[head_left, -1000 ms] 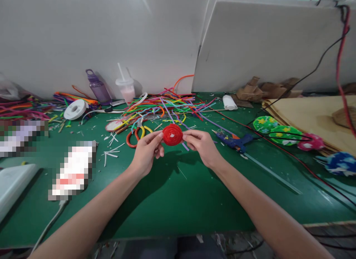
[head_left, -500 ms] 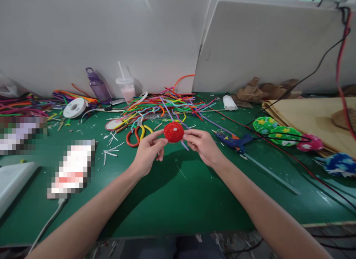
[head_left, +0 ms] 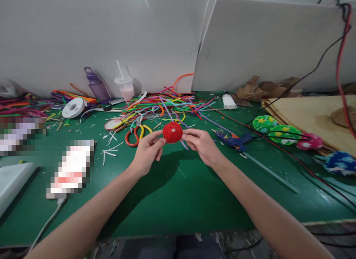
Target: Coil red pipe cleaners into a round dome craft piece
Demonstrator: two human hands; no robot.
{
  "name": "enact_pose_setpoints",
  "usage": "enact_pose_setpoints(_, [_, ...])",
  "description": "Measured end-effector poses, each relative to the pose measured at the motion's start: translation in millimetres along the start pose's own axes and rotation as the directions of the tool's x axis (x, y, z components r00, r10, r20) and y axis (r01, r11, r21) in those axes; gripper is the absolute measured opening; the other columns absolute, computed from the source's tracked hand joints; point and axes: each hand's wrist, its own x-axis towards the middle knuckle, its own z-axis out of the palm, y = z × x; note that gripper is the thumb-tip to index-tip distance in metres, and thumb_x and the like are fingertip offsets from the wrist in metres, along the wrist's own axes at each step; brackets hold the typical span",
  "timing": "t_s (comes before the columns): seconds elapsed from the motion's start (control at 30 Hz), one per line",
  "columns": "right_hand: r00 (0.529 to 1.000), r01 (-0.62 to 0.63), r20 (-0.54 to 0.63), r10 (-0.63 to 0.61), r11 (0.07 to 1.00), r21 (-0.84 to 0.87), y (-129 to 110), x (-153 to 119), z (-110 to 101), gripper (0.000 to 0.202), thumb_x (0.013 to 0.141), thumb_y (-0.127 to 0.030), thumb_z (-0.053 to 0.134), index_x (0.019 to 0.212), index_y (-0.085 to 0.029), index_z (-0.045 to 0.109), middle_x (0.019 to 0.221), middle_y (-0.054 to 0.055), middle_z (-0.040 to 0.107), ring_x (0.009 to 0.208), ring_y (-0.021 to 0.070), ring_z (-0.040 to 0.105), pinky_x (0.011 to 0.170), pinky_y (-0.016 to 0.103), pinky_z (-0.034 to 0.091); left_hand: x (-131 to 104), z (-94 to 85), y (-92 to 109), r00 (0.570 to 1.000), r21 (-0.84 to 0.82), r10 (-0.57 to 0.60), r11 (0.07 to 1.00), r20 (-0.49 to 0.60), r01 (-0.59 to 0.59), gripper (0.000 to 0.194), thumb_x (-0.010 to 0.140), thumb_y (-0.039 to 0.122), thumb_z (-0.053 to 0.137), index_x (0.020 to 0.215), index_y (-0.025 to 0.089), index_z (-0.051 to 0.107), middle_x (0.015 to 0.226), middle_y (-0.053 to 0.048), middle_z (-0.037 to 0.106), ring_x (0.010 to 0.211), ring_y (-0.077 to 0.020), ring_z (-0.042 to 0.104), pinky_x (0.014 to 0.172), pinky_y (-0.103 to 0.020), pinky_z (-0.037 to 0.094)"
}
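Note:
Between my hands, above the green table [head_left: 178, 210], is a red spiral disc [head_left: 172, 133] that looks coiled from pipe cleaner, with a small whitish spot at its middle. My left hand [head_left: 148, 151] pinches its left edge between thumb and fingers. The right edge is held in the fingertips of my right hand [head_left: 200, 146]. Just left of my left hand lie pliers [head_left: 132, 136] with red and yellow handles. Right of my right hand rests a blue glue gun [head_left: 232, 141], a clear glue stick [head_left: 271, 171] reaching out of its back.
Behind my hands lies a heap of coloured pipe cleaners [head_left: 164, 105]. A purple bottle [head_left: 97, 87], a lidded cup [head_left: 124, 89] and a white spool [head_left: 73, 108] stand farther back. Colourful fuzzy discs [head_left: 285, 134] and a red cable [head_left: 302, 169] lie right; a blurred phone [head_left: 72, 168] lies left.
The red disc has tipped slightly, so more of its face shows towards me. Both hands keep their hold on its edges and have hardly moved.

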Motion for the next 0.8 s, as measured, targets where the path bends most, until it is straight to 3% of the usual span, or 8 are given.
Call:
enact_pose_setpoints(0.27, [1.000,-0.010,-0.008,0.010,1.000,0.010,3.4,2.6,-2.1,0.024,0.064,-0.027,0.069,0.082,-0.011,0.068,0.046,-0.007,0.042,0.043,0.0053,0.029,0.044,0.026,0.014,-0.7,-0.2,3.3,0.998,-0.023,-0.047,0.999,0.043,0.048,0.047,0.074,0.023,0.066,0.120,0.012,0.061,0.050,0.004,0.059,0.039,-0.0090,0.053,0.036,-0.018,0.031])
enact_pose_setpoints(0.57, [0.999,-0.030,0.010,0.030,1.000,-0.003,4.2,1.5,-3.0,0.026,0.066,-0.028,0.067,0.085,-0.011,0.068,0.049,-0.006,0.044,0.043,0.0057,0.030,0.044,0.026,0.014,-0.9,1.2,4.2,0.999,-0.053,-0.043,0.998,0.018,0.044,0.047,0.069,0.023,0.074,0.113,0.015,0.062,0.073,-0.001,0.067,0.040,-0.0060,0.053,0.032,-0.017,0.028])
enact_pose_setpoints(0.8, [0.999,-0.040,0.014,0.040,0.999,-0.020,3.0,0.4,-0.2,0.024,0.066,-0.027,0.066,0.084,-0.011,0.066,0.046,-0.008,0.042,0.043,0.0061,0.030,0.045,0.027,0.015,-0.2,1.1,5.2,0.998,-0.071,-0.063,0.995,0.021,0.065,0.044,0.069,0.018,0.073,0.111,0.013,0.064,0.058,0.003,0.061,0.034,-0.0036,0.044,0.031,-0.017,0.021])
